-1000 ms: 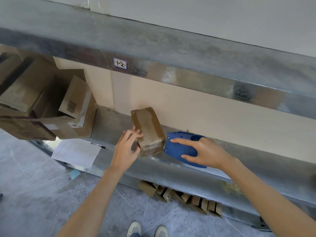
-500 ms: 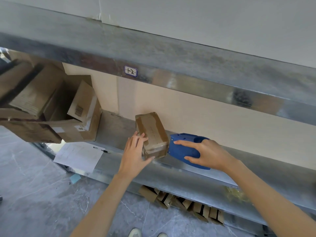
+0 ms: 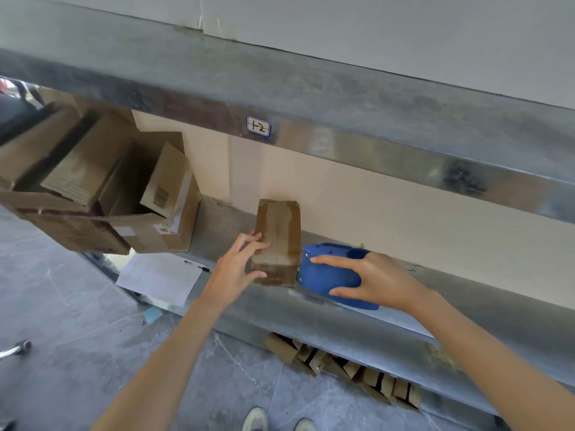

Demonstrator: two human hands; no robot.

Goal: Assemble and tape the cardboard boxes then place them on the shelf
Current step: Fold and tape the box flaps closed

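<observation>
Small brown taped cardboard box lies on the grey metal shelf, set squarer and further in than a second ago. Left hand grips its near end, fingers on top, thumb on the front. Right hand, fingers spread, holds the blue plastic tape dispenser touching the box's right side. Placement looks nearly done.
</observation>
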